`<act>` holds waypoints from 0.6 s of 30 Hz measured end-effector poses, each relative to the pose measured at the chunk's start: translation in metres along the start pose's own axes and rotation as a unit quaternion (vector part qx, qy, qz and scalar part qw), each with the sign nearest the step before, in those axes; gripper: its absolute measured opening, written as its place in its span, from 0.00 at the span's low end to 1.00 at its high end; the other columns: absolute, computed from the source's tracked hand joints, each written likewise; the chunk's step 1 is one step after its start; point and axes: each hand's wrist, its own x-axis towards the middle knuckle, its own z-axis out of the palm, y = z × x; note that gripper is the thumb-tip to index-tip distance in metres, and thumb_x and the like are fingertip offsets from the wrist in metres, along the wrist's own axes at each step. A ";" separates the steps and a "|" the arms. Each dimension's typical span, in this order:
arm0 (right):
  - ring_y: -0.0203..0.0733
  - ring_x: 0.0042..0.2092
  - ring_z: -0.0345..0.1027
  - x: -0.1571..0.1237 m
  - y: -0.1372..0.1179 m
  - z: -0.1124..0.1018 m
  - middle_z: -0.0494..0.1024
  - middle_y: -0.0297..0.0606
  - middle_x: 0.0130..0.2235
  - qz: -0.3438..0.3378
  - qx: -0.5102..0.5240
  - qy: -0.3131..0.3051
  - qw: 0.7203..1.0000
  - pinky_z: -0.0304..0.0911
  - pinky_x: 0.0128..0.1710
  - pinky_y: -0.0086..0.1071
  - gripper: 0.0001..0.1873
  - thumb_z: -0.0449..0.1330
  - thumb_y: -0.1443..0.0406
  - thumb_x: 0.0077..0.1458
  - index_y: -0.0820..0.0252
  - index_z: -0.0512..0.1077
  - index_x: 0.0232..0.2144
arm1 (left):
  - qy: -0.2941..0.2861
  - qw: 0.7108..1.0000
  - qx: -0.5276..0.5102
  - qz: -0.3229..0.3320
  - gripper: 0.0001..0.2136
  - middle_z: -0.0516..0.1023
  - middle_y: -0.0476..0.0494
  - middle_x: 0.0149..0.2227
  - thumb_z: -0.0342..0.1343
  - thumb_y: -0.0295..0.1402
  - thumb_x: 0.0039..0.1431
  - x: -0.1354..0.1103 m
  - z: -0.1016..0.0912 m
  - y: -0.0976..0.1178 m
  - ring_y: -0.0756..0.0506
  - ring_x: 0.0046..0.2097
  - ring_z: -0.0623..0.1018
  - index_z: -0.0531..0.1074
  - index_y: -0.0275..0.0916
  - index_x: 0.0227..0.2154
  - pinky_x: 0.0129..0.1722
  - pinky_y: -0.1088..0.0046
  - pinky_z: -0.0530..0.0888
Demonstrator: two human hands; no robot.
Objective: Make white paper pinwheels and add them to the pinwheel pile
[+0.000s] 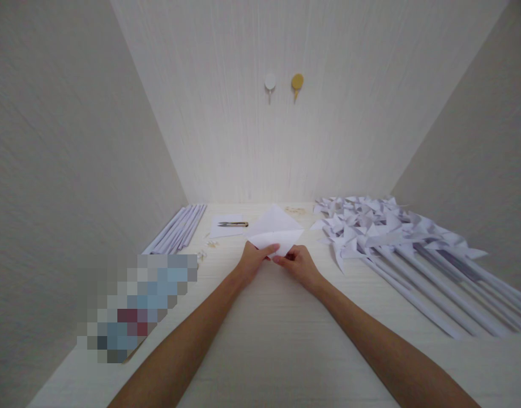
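Note:
A white square sheet of paper (275, 222) is held up in the middle of the table, one corner pointing away from me. Across it runs a crease, and its near part is bent. My left hand (257, 258) grips the near left edge, with the thumb lying on top of the paper. At the near right edge, my right hand (298, 263) pinches the sheet between thumb and fingers. The fingers under the paper are partly hidden.
Thread snips (233, 224) lie on white paper (221, 232) behind my left hand. Rolled paper sticks (179, 229) are at the left, above a pixelated area (145, 306). Several paper pinwheels (362, 224) on sticks are piled at the right. Small pale bits (295, 210) lie at the back.

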 end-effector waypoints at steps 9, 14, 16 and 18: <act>0.29 0.19 0.49 0.001 0.002 0.000 0.61 0.29 0.15 -0.004 -0.007 0.026 1.000 0.45 0.19 0.26 0.15 0.55 0.56 0.41 0.63 0.68 0.17 | 0.010 1.000 -0.028 -0.005 0.19 0.76 0.44 0.30 0.62 0.32 0.33 0.000 0.000 0.001 0.49 0.29 0.73 0.72 0.34 0.33 0.26 0.74 0.69; 0.29 0.18 0.49 0.000 0.001 -0.001 0.59 0.28 0.14 0.015 0.013 0.047 0.999 0.45 0.18 0.26 0.17 0.54 0.54 0.42 0.62 0.66 0.15 | 0.021 0.999 -0.035 0.002 0.16 0.76 0.47 0.28 0.63 0.30 0.31 0.001 0.001 0.001 0.50 0.27 0.72 0.72 0.34 0.30 0.26 0.75 0.69; 0.29 0.17 0.49 0.000 0.000 -0.001 0.58 0.27 0.13 0.018 0.010 0.049 0.999 0.45 0.18 0.26 0.17 0.55 0.55 0.41 0.62 0.66 0.14 | 0.033 0.999 -0.039 0.005 0.15 0.76 0.47 0.27 0.63 0.30 0.32 0.001 0.002 -0.001 0.51 0.26 0.71 0.72 0.33 0.28 0.26 0.75 0.69; 0.29 0.17 0.50 0.001 0.000 -0.001 0.58 0.27 0.13 0.013 0.008 0.053 0.998 0.46 0.18 0.27 0.17 0.55 0.55 0.41 0.61 0.66 0.14 | 0.041 0.998 -0.043 0.003 0.15 0.75 0.47 0.26 0.63 0.30 0.32 0.001 0.002 -0.002 0.51 0.26 0.71 0.72 0.33 0.28 0.25 0.75 0.68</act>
